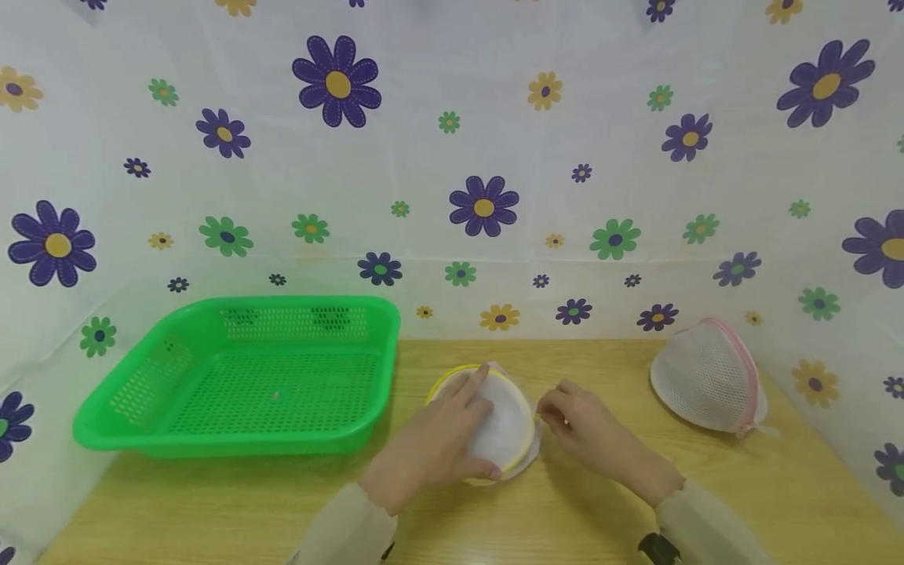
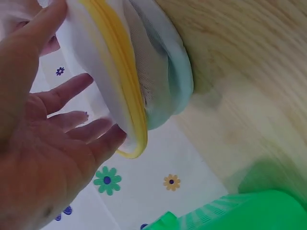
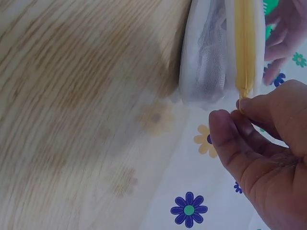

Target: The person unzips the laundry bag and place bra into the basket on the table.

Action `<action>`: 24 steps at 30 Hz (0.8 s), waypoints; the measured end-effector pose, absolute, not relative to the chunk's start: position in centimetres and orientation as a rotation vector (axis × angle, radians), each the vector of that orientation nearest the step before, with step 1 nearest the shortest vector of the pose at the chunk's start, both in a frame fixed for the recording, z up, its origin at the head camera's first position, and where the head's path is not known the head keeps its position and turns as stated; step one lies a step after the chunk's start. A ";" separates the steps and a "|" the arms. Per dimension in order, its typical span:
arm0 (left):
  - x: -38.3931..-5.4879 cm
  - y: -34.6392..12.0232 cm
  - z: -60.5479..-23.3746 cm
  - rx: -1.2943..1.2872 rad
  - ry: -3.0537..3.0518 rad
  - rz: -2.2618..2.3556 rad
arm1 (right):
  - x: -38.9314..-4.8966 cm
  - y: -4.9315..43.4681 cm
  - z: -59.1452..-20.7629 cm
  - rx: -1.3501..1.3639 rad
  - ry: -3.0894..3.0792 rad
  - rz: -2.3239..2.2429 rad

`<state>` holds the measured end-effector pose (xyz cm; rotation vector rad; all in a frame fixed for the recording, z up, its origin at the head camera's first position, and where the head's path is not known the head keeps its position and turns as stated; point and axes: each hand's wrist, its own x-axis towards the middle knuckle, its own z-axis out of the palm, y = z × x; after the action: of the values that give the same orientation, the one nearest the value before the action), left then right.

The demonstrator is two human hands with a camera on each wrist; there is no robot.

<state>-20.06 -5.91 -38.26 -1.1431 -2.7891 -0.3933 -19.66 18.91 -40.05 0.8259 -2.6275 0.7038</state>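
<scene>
A white mesh laundry bag [image 1: 504, 428] with a yellow zipper [image 2: 125, 67] round its rim sits on the wooden table. My left hand [image 1: 448, 435] lies over its top with fingers spread and straight, touching the white fabric. At the bag's right side my right hand [image 1: 589, 431] pinches the end of the yellow zipper; in the right wrist view the right hand [image 3: 268, 134] has thumb and finger together on the small pull, which the fingertips mostly hide. Whether anything is inside the bag cannot be told.
On the left stands a green plastic basket [image 1: 282, 443] with perforated walls. A second mesh bag with a pink zipper [image 1: 699, 380] lies on the right of the wooden table [image 1: 565, 510]. Behind the table hangs a white flowered cloth [image 1: 410, 165].
</scene>
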 end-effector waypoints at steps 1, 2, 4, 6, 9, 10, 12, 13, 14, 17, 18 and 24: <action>-20.2 -5.9 -38.2 -1.146 -2.810 -0.425 | -19.7 18.9 -40.1 0.831 -2.625 0.704; -20.3 -5.9 -38.1 -1.140 -2.837 -0.448 | -19.8 18.8 -40.1 0.837 -2.625 0.705; -20.5 -5.7 -38.1 -1.112 -2.900 -0.473 | -20.0 18.7 -40.1 0.838 -2.640 0.711; -20.7 -5.6 -38.1 -1.078 -2.953 -0.457 | -20.1 18.5 -40.1 0.824 -2.670 0.722; -20.8 -5.4 -38.1 -1.028 -3.023 -0.398 | -20.3 18.3 -40.2 0.792 -2.721 0.745; -20.9 -5.3 -38.2 -1.016 -3.033 -0.376 | -20.4 18.3 -40.3 0.791 -2.729 0.746; -21.0 -5.3 -38.3 -0.999 -3.048 -0.324 | -20.5 18.1 -40.3 0.789 -2.736 0.752; -21.1 -5.2 -38.4 -0.995 -3.046 -0.297 | -20.5 18.1 -40.4 0.795 -2.735 0.748; -21.1 -5.2 -38.5 -0.991 -3.042 -0.274 | -20.6 18.0 -40.4 0.799 -2.733 0.743; -21.4 -5.3 -38.9 -0.996 -3.014 -0.208 | -20.8 17.7 -40.6 0.808 -2.739 0.724; -21.4 -5.4 -39.0 -0.998 -3.002 -0.185 | -20.9 17.6 -40.6 0.804 -2.746 0.718; -21.4 -5.5 -39.4 -0.983 -2.898 -0.048 | -21.1 17.4 -40.7 0.778 -2.787 0.691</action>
<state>-21.40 -5.47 -39.38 -0.9832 -2.8979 -0.0484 -21.12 17.39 -40.68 0.7777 -2.7872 0.6912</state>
